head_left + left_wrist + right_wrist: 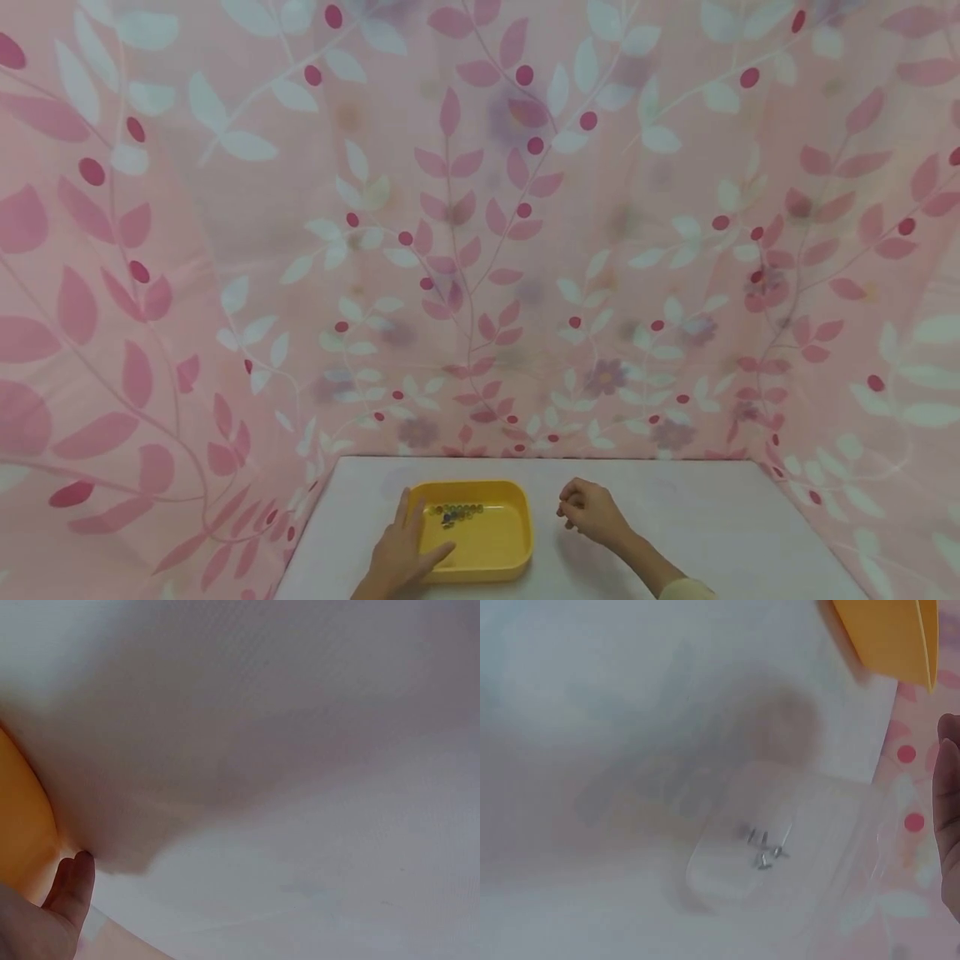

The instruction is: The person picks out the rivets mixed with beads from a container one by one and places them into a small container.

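At yellow tray's [491, 546] nine o'clock I logged left hand [397, 550], fingers spread, gripping nothing; three o'clock, right hand [595, 512], curled, contents untellable; marbles [459, 511] were in, metal pieces [763, 862] outside.

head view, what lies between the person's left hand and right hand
In the head view, most of a yellow, rectangular plastic tray with small, round, glassy beads inside, then a strip of white tabletop, lie between the left hand and right hand.
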Action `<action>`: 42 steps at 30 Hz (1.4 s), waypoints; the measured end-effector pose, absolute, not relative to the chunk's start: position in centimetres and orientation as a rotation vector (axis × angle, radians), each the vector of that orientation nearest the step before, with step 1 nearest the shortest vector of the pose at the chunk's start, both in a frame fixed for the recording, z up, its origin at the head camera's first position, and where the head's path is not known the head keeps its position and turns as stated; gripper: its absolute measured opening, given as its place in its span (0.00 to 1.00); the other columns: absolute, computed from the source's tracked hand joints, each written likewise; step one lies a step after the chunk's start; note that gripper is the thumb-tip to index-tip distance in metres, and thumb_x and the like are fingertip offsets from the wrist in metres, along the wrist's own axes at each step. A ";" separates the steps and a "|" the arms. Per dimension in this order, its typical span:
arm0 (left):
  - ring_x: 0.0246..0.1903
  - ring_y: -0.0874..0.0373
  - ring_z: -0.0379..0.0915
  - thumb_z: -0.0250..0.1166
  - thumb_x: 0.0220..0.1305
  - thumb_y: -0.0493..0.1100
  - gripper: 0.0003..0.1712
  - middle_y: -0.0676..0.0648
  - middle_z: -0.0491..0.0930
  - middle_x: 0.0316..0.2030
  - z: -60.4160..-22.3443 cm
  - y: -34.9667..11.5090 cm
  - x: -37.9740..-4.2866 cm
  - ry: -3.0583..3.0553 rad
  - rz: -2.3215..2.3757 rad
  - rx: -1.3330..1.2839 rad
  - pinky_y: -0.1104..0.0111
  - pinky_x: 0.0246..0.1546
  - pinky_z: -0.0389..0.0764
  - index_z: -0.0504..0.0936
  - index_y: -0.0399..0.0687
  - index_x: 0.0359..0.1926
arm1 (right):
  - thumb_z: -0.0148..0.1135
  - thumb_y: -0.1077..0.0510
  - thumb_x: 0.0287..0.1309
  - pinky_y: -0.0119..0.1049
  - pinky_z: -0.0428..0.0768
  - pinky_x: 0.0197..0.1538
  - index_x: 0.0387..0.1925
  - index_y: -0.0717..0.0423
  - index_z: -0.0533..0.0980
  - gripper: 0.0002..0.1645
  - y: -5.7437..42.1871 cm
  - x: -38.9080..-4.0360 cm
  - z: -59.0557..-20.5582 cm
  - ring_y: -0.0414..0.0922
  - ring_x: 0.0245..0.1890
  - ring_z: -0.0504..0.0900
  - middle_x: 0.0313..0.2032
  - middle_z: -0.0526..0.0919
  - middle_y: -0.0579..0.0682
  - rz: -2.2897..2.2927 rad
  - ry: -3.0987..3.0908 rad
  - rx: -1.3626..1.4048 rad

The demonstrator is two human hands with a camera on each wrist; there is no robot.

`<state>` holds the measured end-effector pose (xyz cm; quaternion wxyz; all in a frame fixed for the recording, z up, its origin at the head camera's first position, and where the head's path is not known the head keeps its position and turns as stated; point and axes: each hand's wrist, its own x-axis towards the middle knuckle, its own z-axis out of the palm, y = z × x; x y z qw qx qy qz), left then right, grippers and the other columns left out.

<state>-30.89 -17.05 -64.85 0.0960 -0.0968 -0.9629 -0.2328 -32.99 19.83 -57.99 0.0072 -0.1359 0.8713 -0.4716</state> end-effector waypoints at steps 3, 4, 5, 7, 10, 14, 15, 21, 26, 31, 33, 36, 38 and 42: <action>0.34 0.43 0.77 0.65 0.53 0.74 0.56 0.31 0.51 0.75 -64.9 -17.1 -31.0 -2.848 -0.684 -0.280 0.66 0.17 0.71 0.64 0.41 0.72 | 0.64 0.62 0.60 0.29 0.80 0.22 0.36 0.62 0.78 0.05 20.9 -32.8 -57.7 0.42 0.22 0.84 0.29 0.88 0.55 -1.485 2.748 -0.431; 0.33 0.44 0.76 0.65 0.53 0.74 0.56 0.31 0.51 0.75 -64.9 -17.1 -31.0 -2.844 -0.684 -0.277 0.66 0.17 0.70 0.64 0.42 0.72 | 0.65 0.62 0.60 0.29 0.80 0.22 0.35 0.61 0.79 0.05 21.2 -32.8 -57.6 0.42 0.22 0.84 0.28 0.88 0.54 -1.492 2.759 -0.429; 0.32 0.44 0.76 0.65 0.52 0.74 0.56 0.31 0.51 0.75 -64.9 -17.1 -31.0 -2.842 -0.681 -0.273 0.67 0.17 0.69 0.64 0.42 0.71 | 0.65 0.62 0.60 0.29 0.80 0.22 0.35 0.60 0.79 0.04 21.5 -32.7 -57.5 0.42 0.22 0.84 0.27 0.88 0.53 -1.499 2.771 -0.429; 0.32 0.45 0.76 0.66 0.52 0.73 0.56 0.31 0.52 0.74 -64.9 -17.1 -31.0 -2.837 -0.668 -0.270 0.67 0.17 0.69 0.65 0.41 0.71 | 0.67 0.62 0.59 0.29 0.80 0.21 0.34 0.59 0.80 0.03 22.1 -32.6 -57.5 0.43 0.22 0.84 0.27 0.87 0.51 -1.510 2.794 -0.428; 0.32 0.44 0.76 0.66 0.52 0.73 0.56 0.30 0.52 0.74 -64.9 -17.1 -30.9 -2.830 -0.684 -0.271 0.66 0.16 0.69 0.65 0.41 0.71 | 0.68 0.63 0.58 0.29 0.80 0.22 0.33 0.57 0.81 0.02 22.8 -32.4 -57.5 0.42 0.22 0.84 0.27 0.86 0.49 -1.505 2.823 -0.394; 0.34 0.43 0.76 0.66 0.52 0.73 0.57 0.31 0.51 0.75 -64.7 -17.1 -30.8 -2.846 -0.716 -0.262 0.65 0.18 0.70 0.65 0.41 0.71 | 0.68 0.65 0.56 0.29 0.80 0.23 0.32 0.59 0.81 0.02 23.5 -32.1 -57.5 0.40 0.23 0.83 0.29 0.86 0.52 -1.514 2.832 -0.362; 0.34 0.43 0.76 0.66 0.52 0.74 0.57 0.31 0.51 0.75 -64.7 -17.1 -30.8 -2.853 -0.714 -0.261 0.65 0.18 0.70 0.65 0.41 0.71 | 0.68 0.65 0.56 0.29 0.80 0.23 0.32 0.60 0.81 0.02 23.7 -32.1 -57.5 0.39 0.23 0.82 0.29 0.86 0.54 -1.518 2.833 -0.355; 0.35 0.45 0.76 0.65 0.52 0.74 0.57 0.32 0.50 0.75 -64.7 -17.1 -30.9 -2.874 -0.687 -0.260 0.65 0.20 0.73 0.64 0.41 0.72 | 0.69 0.64 0.54 0.29 0.79 0.25 0.31 0.57 0.81 0.03 24.6 -31.8 -57.9 0.34 0.21 0.79 0.28 0.85 0.49 -1.449 2.908 -0.310; 0.36 0.43 0.77 0.66 0.52 0.73 0.58 0.32 0.50 0.75 -64.7 -17.1 -30.8 -2.870 -0.713 -0.261 0.63 0.20 0.74 0.63 0.40 0.72 | 0.70 0.64 0.53 0.28 0.78 0.26 0.30 0.55 0.82 0.04 25.4 -31.5 -58.3 0.33 0.21 0.77 0.27 0.85 0.45 -1.397 2.967 -0.307; 0.37 0.41 0.77 0.66 0.52 0.73 0.58 0.32 0.50 0.75 -64.8 -17.1 -30.9 -2.867 -0.719 -0.264 0.63 0.20 0.74 0.63 0.41 0.72 | 0.70 0.63 0.54 0.28 0.78 0.25 0.32 0.57 0.82 0.04 26.4 -31.3 -58.5 0.34 0.21 0.78 0.28 0.85 0.47 -1.406 2.969 -0.285; 0.36 0.43 0.77 0.65 0.52 0.74 0.58 0.32 0.50 0.75 -64.9 -17.2 -31.0 -2.864 -0.717 -0.268 0.64 0.19 0.73 0.62 0.41 0.72 | 0.70 0.63 0.54 0.28 0.77 0.24 0.32 0.58 0.82 0.04 26.8 -31.2 -58.5 0.35 0.20 0.78 0.29 0.85 0.47 -1.403 2.979 -0.244; 0.35 0.44 0.77 0.64 0.52 0.75 0.59 0.32 0.50 0.75 -65.0 -17.2 -31.1 -2.857 -0.707 -0.277 0.66 0.19 0.72 0.63 0.41 0.72 | 0.71 0.64 0.53 0.28 0.77 0.23 0.31 0.58 0.82 0.04 27.2 -31.0 -58.6 0.36 0.19 0.76 0.28 0.85 0.47 -1.397 2.989 -0.158; 0.34 0.45 0.76 0.64 0.52 0.76 0.59 0.32 0.50 0.75 -65.0 -17.2 -31.1 -2.856 -0.700 -0.280 0.67 0.18 0.71 0.63 0.41 0.72 | 0.71 0.63 0.53 0.29 0.76 0.23 0.31 0.57 0.82 0.04 27.5 -30.8 -58.7 0.36 0.19 0.75 0.28 0.85 0.46 -1.391 2.982 -0.117; 0.34 0.45 0.76 0.64 0.51 0.76 0.59 0.32 0.51 0.75 -65.0 -17.2 -31.1 -2.847 -0.708 -0.286 0.67 0.18 0.71 0.63 0.40 0.72 | 0.71 0.63 0.53 0.29 0.77 0.24 0.30 0.56 0.82 0.03 27.8 -30.6 -59.4 0.38 0.20 0.76 0.28 0.85 0.45 -1.361 2.971 -0.082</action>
